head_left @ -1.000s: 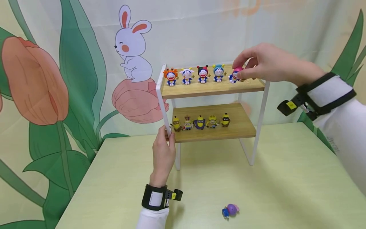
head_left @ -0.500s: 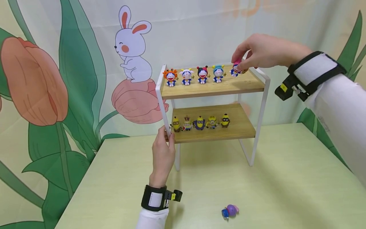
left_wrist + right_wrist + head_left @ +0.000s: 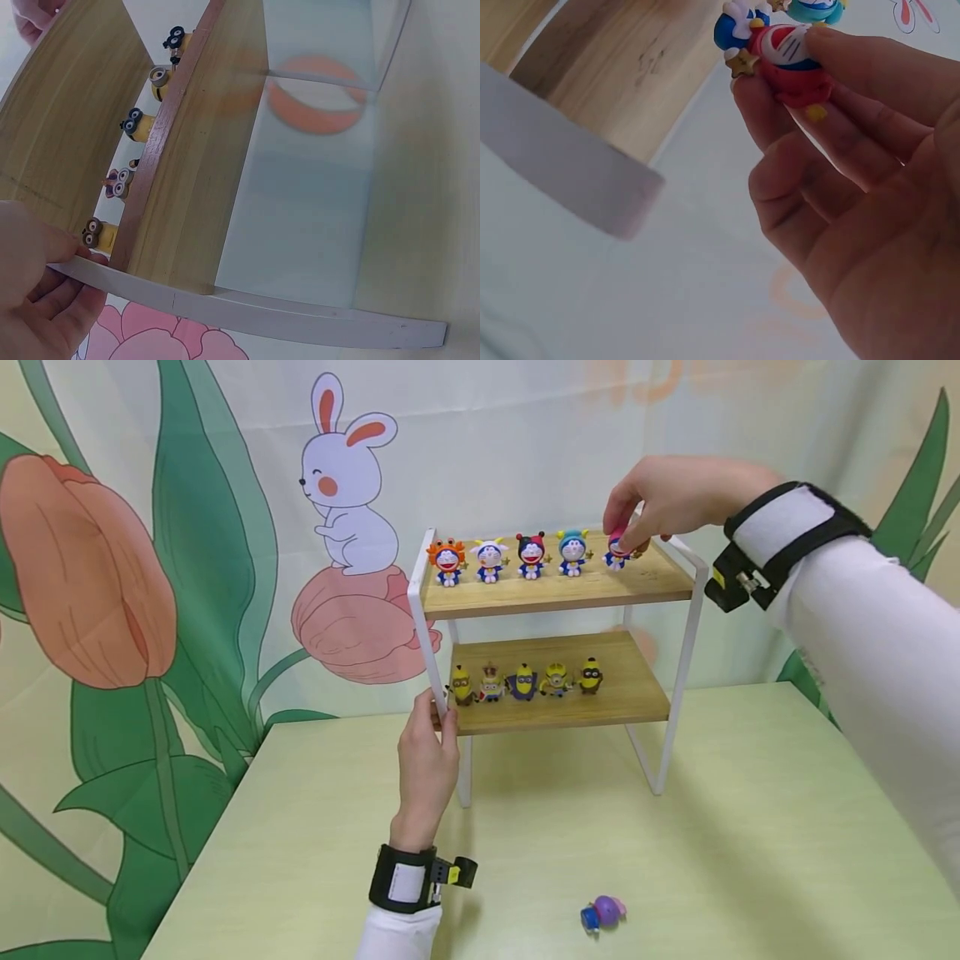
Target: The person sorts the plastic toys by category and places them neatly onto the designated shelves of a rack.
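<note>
My right hand (image 3: 675, 497) pinches a small blue-and-white cat figurine with a pink hood (image 3: 617, 560) between thumb and fingers. It stands upright at the right end of a row on the upper shelf board (image 3: 517, 599). From the right wrist view, the hooded figurine (image 3: 795, 75) also shows a gold star at its side; the fingertips partly cover its hood. Lower left, my left hand (image 3: 427, 768) holds the white metal frame (image 3: 427, 639) of the two-tier rack beside the lower board (image 3: 633, 693). In the left wrist view its fingers (image 3: 67, 304) curl around that frame.
Several matching figurines, including one in an orange crab hood (image 3: 448, 562), line the upper board. Several yellow minion figurines (image 3: 526, 682) stand below. Another figurine with a purple head (image 3: 604, 912) lies on the green tabletop (image 3: 315, 860). A printed curtain (image 3: 525, 452) hangs behind.
The pink-hooded figurine was tilted and now stands upright. My right wrist and sleeve have swung left, with the fingers still on the figurine. My left hand stays on the frame.
</note>
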The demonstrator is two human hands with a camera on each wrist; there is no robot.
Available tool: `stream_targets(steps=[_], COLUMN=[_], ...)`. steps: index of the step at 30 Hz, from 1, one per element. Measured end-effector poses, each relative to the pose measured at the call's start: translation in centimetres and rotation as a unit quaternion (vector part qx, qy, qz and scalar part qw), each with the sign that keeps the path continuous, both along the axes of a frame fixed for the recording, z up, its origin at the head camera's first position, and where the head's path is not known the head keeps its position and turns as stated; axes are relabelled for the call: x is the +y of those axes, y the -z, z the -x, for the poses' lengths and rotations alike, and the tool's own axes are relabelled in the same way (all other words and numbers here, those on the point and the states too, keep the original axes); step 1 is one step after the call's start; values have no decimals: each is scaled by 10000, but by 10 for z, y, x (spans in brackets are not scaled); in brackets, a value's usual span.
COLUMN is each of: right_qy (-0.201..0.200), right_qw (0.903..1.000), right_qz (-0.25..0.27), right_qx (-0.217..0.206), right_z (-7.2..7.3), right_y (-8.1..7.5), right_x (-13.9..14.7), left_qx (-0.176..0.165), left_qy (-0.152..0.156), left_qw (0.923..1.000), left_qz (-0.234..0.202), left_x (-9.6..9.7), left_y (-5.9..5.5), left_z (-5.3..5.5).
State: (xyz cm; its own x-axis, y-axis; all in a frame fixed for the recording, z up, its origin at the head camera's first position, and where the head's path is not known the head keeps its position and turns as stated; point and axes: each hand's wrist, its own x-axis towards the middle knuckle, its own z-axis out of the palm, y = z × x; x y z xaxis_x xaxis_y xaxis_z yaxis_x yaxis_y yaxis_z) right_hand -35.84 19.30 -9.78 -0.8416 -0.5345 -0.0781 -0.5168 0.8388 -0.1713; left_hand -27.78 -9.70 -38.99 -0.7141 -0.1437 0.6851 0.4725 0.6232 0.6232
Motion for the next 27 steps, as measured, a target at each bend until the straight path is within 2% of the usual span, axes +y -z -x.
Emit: stream_targets(steps=[10,16,27], right_qy=[-95,-19,-32], right_qw=[9988,9976,9978], right_qz=[137,183,172], right_qx=[-464,-666,-640], right_z=[10,12,12], right_y=[0,0,1], right_x=[-2,-6,-10], left_qx=[-45,-38,12], left_qy=[-5,-2,17], left_qw=[10000,10000,10000], left_qz=[-29,-43,-49], left_x=[-2,-3,-5], left_y=[1,2,2], left_z=[-1,0,0])
